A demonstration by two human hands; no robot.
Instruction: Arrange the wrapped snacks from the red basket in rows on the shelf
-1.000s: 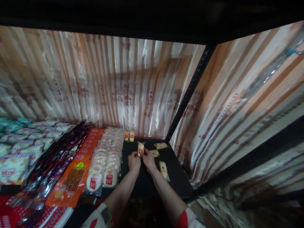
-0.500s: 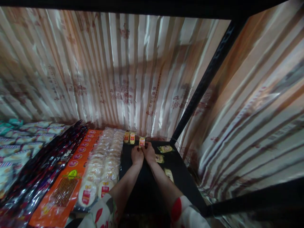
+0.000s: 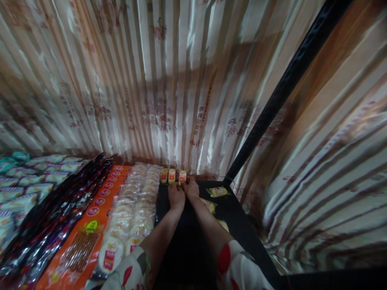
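My left hand [image 3: 176, 196] and my right hand [image 3: 191, 187] reach to the back of a black shelf [image 3: 238, 217]. Both pinch a small yellow-and-red snack packet [image 3: 182, 176], which stands upright against the striped curtain. It is third in a row beside two like packets [image 3: 168, 175]. Fingers of both hands are curled on it. More small yellow packets [image 3: 218, 191] lie flat on the shelf to the right of my right arm.
Rows of clear-wrapped round cakes [image 3: 137, 205], orange packs [image 3: 90, 225], dark shiny packs [image 3: 57, 213] and white-teal packs [image 3: 27, 181] fill the shelf to the left. A black upright post [image 3: 281, 92] stands at the right corner. A striped satin curtain [image 3: 157, 88] hangs behind.
Both hands carried the small packet from mid-shelf to the back and stood it beside the two upright packets. The camera moved closer and lower.
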